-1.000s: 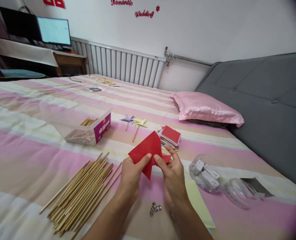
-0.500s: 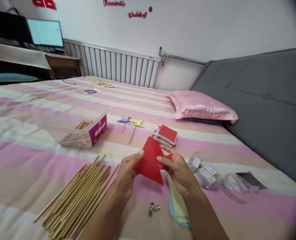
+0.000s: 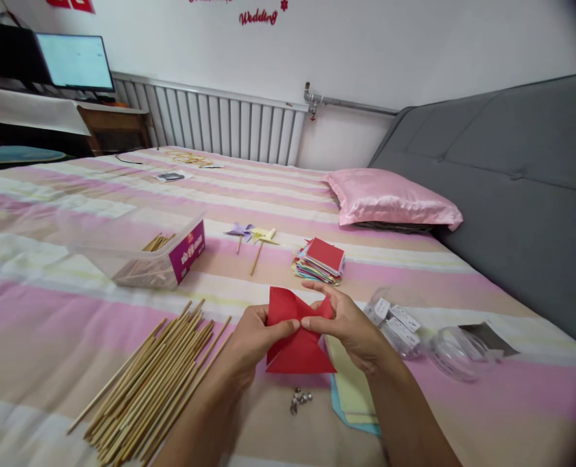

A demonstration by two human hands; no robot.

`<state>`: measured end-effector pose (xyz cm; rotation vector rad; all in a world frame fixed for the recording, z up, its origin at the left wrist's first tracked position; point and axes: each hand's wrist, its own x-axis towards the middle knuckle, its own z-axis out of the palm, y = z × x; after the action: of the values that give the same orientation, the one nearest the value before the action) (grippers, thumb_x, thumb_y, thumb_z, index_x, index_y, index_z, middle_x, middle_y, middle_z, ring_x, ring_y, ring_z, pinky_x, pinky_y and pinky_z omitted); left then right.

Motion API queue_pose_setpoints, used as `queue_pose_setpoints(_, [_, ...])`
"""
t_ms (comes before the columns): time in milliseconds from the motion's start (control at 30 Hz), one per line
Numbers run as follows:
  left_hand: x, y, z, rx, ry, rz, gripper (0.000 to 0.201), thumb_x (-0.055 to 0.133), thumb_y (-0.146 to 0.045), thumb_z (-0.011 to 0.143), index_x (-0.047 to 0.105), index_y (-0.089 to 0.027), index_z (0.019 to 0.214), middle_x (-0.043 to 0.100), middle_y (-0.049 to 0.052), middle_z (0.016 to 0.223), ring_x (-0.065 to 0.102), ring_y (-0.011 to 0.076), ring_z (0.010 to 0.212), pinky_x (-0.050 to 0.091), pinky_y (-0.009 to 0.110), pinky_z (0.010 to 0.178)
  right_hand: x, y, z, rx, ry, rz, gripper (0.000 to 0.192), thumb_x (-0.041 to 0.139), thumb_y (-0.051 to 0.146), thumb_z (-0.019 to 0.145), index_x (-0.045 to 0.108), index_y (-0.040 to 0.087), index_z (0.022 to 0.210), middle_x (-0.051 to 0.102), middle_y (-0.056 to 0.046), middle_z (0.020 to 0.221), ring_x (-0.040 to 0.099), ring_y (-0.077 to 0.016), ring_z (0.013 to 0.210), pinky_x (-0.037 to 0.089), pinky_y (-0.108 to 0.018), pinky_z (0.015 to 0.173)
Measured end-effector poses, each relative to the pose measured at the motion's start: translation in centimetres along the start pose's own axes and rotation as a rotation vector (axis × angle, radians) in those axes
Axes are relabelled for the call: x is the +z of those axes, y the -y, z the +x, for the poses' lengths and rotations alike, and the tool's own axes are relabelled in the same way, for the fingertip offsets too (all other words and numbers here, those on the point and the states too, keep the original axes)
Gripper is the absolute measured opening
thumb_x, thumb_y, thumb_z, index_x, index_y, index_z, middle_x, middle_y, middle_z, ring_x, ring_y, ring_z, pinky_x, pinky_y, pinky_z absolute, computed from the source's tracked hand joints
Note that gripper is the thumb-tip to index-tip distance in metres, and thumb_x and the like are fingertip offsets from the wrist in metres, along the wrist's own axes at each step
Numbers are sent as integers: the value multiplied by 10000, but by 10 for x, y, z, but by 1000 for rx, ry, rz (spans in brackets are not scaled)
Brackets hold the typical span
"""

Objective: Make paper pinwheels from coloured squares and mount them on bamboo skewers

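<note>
A red paper square (image 3: pixel 298 355), cut in from its corners, is held up between both hands over the bed. My left hand (image 3: pixel 256 340) grips its left side, thumb pressed near the middle. My right hand (image 3: pixel 349 324) pinches the right side, its thumb also at the centre, with a corner bent inward there. Below the paper lie several small metal fasteners (image 3: pixel 300 399). Under my right forearm sit yellow and light blue paper sheets (image 3: pixel 353 383). To the left of my hands is a pile of thin wooden sticks (image 3: pixel 156 389).
Beyond the hands are a stack of coloured paper (image 3: pixel 323 256), a purple pinwheel (image 3: pixel 240 231) and a yellow pinwheel (image 3: pixel 263 236). A clear plastic box (image 3: pixel 146 259) holds more sticks. Clear containers (image 3: pixel 399 327) stand at right. A pink pillow (image 3: pixel 397 201) lies by the grey headboard (image 3: pixel 512 168).
The red paper has turned and come slightly lower. My left thumb has moved from its upper left edge to the middle, beside my right thumb, and a right corner now bends inward.
</note>
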<state>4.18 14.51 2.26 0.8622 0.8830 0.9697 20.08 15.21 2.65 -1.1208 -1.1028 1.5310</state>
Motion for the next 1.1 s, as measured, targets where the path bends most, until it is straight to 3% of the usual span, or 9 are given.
queue_pose_setpoints(333, [-2,3,3,19,-32,-10,284,791,-269,563,740,-93,780,715,107,696,629,183,618,467,262,616,6,5,-3,-51,15,-25,693,761,239,620,453,208,1240,647,30,686,601,-129,601,479,-267,613])
queue_pose_setpoints(467, [-4,6,7,68,-144,-18,261,793,-282,553,712,-86,704,705,90,659,610,173,592,459,262,605,7,2,1,-64,7,49,760,810,285,561,446,201,1223,682,-7,746,649,-182,700,505,-336,695])
queue_pose_setpoints(567, [-6,6,9,81,-158,-40,257,786,-285,565,701,-89,706,709,88,682,609,172,604,463,268,623,7,1,4,-80,-44,69,770,834,302,512,478,193,1186,684,-10,714,656,-204,682,505,-356,686])
queue_pose_setpoints(733, [-5,6,8,78,-161,-63,240,789,-267,573,698,-89,705,710,88,674,616,168,622,466,254,620,8,3,4,-116,-126,37,646,808,322,563,533,177,1129,640,30,601,628,-163,590,491,-290,603])
queue_pose_setpoints(900, [-7,8,9,83,-186,-80,250,787,-250,580,708,-80,746,714,92,683,617,158,619,463,236,605,9,2,5,-266,-283,-50,516,767,318,618,572,171,1072,670,-2,687,626,-149,655,486,-290,683])
queue_pose_setpoints(1000, [-9,9,11,100,-261,-142,248,785,-238,582,700,-81,753,716,87,702,610,142,598,459,224,590,10,5,0,-389,-385,-148,431,727,299,672,570,196,1060,683,-36,833,631,-156,740,486,-295,715])
queue_pose_setpoints(1100, [-12,7,13,132,-360,-248,256,780,-219,584,683,-84,779,709,71,705,614,137,623,464,217,603,14,12,-13,-489,-358,-310,280,690,268,713,619,210,978,643,-6,765,597,-129,660,481,-254,626])
